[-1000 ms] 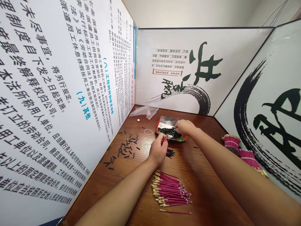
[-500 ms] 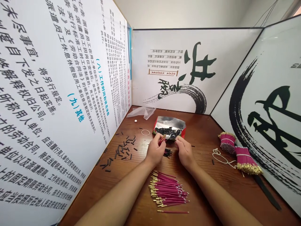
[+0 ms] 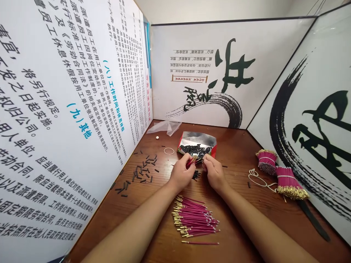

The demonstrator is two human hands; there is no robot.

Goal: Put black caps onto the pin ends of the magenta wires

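My left hand (image 3: 183, 172) is closed around a few magenta wires (image 3: 191, 160) with gold-coloured terminals pointing right. Close beside it, my right hand (image 3: 215, 174) pinches a small dark piece at the wire tips; it looks like a black sleeve, mostly hidden by the fingers. Just behind both hands lies an open foil pouch (image 3: 199, 138) with many black sleeves (image 3: 189, 149) in it. Black-ended wires (image 3: 196, 175) show between the hands. Nearer me is a pile of magenta wires (image 3: 194, 219), gold ends to the left, with one single wire (image 3: 201, 243) in front.
Loose black sleeves (image 3: 142, 171) are scattered at left. A rubber band (image 3: 169, 151), a small white ball (image 3: 157, 138) and a clear plastic bag (image 3: 166, 128) lie behind. Two tied wire bundles (image 3: 267, 162), white string (image 3: 257, 179) and a dark strip (image 3: 314, 221) are at right. Printed panels (image 3: 192, 40) enclose the table.
My right hand has moved slightly left, bringing its fingertips up to the wire ends in my left hand. The whole view has shifted a little.
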